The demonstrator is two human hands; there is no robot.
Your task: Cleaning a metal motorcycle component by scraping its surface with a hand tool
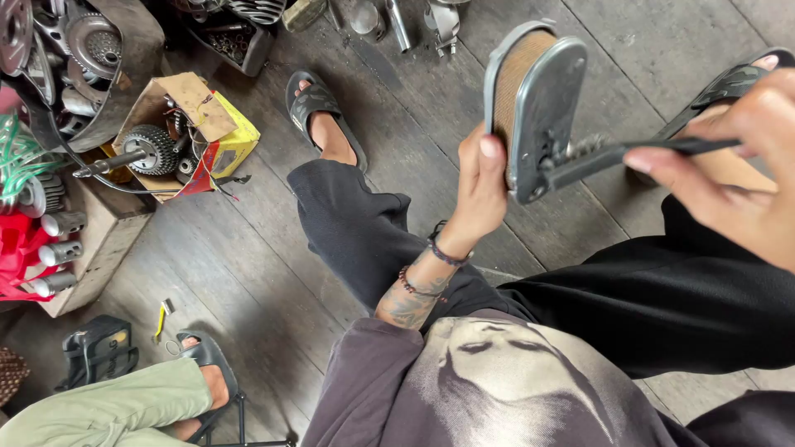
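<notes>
Left grip (pixel 479 186) clasping air filter (pixel 534 108), brush (pixel 629 153) touching

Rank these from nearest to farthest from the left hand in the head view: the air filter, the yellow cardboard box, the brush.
From the left hand:
1. Air filter, held in it.
2. Brush, just to its right, against the filter.
3. Yellow cardboard box, far left on the floor.

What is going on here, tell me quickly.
A seated person holds up an oval air filter with a grey metal frame and tan pleated element in the left hand. The right hand holds a thin dark brush, its bristle end against the filter's metal face. Nearby on the dark wooden floor sits a torn cardboard box of gears and metal parts. Another person's sandalled foot shows at lower left.
</notes>
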